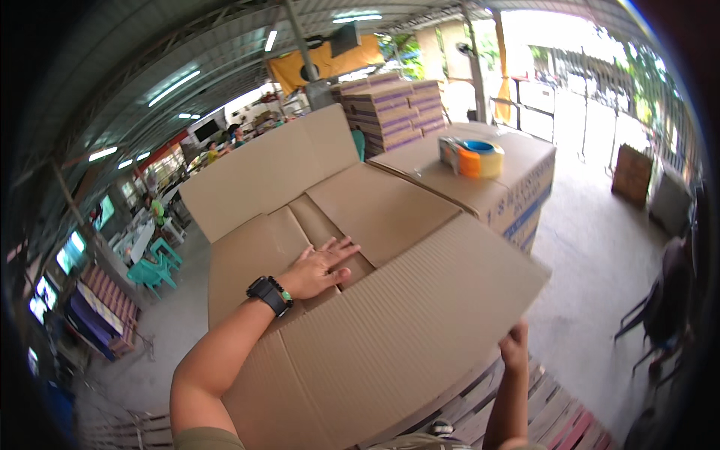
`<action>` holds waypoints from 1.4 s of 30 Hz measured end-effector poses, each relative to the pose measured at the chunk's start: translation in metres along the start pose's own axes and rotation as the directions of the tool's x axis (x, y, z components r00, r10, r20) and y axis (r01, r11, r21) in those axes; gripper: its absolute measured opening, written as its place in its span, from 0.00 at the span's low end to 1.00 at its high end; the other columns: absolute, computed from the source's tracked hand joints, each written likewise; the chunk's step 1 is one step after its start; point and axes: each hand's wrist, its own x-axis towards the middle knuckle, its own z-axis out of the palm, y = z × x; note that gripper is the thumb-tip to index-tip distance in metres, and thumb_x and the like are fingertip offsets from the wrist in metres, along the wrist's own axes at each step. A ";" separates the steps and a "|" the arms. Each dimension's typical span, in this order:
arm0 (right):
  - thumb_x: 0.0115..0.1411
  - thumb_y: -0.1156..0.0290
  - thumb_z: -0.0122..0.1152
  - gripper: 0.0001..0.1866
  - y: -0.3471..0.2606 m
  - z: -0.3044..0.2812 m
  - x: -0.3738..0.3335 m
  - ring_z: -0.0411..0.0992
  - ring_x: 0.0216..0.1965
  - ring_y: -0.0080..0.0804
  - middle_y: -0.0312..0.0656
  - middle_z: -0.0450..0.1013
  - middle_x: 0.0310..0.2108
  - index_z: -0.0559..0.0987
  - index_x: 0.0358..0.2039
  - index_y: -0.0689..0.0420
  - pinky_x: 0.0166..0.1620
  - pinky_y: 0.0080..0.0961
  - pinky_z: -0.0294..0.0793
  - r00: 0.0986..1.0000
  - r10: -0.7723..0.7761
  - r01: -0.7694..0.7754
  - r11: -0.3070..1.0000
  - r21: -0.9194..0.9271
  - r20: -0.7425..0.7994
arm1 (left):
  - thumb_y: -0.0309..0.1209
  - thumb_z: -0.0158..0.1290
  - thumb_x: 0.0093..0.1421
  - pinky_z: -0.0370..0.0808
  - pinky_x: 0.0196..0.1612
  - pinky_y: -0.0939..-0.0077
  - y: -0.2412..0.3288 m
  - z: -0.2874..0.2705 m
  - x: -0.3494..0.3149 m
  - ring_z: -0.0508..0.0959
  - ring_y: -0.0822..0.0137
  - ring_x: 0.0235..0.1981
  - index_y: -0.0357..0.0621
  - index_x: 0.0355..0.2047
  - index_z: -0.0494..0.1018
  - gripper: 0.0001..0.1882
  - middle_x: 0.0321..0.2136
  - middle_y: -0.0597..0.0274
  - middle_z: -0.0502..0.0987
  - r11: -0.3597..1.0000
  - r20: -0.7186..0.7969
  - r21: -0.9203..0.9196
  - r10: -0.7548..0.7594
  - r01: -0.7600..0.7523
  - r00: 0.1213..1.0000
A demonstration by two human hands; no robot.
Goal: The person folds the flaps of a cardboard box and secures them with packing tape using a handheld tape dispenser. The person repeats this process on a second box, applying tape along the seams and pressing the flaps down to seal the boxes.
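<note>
A large brown cardboard box (259, 244) is in front of me. Its two side flaps are folded inward, with a narrow gap between them. The long far flap (270, 166) stands up, and the long near flap (405, 322) slants out toward me. My left hand (316, 270), with a black watch and a beaded bracelet at the wrist, lies with fingers spread across the folded flaps near the gap. At the near flap's right corner, my right hand (515, 345) is closed on the edge; part of its fingers is hidden behind the cardboard.
Right of the box stands a closed carton (517, 187) carrying a tape dispenser with tape rolls (480, 161). Behind are stacked cartons (394, 112). Wooden pallet slats (547, 405) lie below me. Green chairs (154, 270) stand left, a dark chair (664, 300) right. People are far back.
</note>
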 end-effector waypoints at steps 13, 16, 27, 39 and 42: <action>0.52 0.52 0.58 0.37 -0.052 0.106 0.121 0.51 0.61 0.56 0.63 0.53 0.58 0.61 0.58 0.59 0.59 0.41 0.52 0.849 -0.514 0.434 0.549 -0.714 0.121 | 0.42 0.47 0.57 0.46 0.60 0.47 -0.004 -0.029 0.001 0.43 0.47 0.64 0.52 0.60 0.53 0.31 0.63 0.50 0.45 0.995 0.097 -0.026 0.101 -0.099 0.990; 0.51 0.54 0.61 0.35 -0.044 0.086 0.118 0.60 0.56 0.51 0.56 0.59 0.56 0.64 0.55 0.59 0.55 0.38 0.60 0.809 -0.574 0.474 0.510 -0.717 0.127 | 0.37 0.48 0.58 0.49 0.62 0.56 0.018 -0.047 -0.007 0.45 0.47 0.63 0.46 0.58 0.54 0.28 0.61 0.48 0.49 0.987 0.013 0.082 0.139 -0.139 0.990; 0.51 0.60 0.59 0.22 -0.009 -0.008 0.215 0.71 0.43 0.31 0.46 0.73 0.38 0.72 0.42 0.61 0.49 0.28 0.67 0.928 0.025 -0.013 0.999 -0.033 0.373 | 0.28 0.45 0.59 0.53 0.59 0.64 0.037 -0.068 -0.227 0.64 0.50 0.54 0.36 0.46 0.64 0.15 0.49 0.46 0.66 0.905 -0.188 0.287 -0.267 0.313 0.945; 0.45 0.44 0.64 0.47 0.008 -0.010 0.272 0.62 0.54 0.32 0.43 0.63 0.53 0.58 0.57 0.62 0.57 0.27 0.58 0.830 0.345 -0.399 0.916 0.036 0.439 | 0.41 0.52 0.56 0.63 0.50 0.71 -0.042 0.090 -0.300 0.69 0.64 0.46 0.32 0.49 0.65 0.27 0.45 0.56 0.70 0.652 -0.622 -0.754 -0.667 -0.080 0.410; 0.44 0.44 0.66 0.50 -0.014 0.013 0.288 0.62 0.55 0.37 0.51 0.61 0.54 0.57 0.57 0.65 0.55 0.30 0.63 0.811 0.568 -0.519 0.808 -0.279 0.136 | 0.40 0.50 0.58 0.64 0.48 0.72 -0.009 0.060 -0.249 0.68 0.68 0.45 0.31 0.49 0.65 0.25 0.45 0.57 0.70 0.686 -0.618 -0.725 -0.692 0.071 0.374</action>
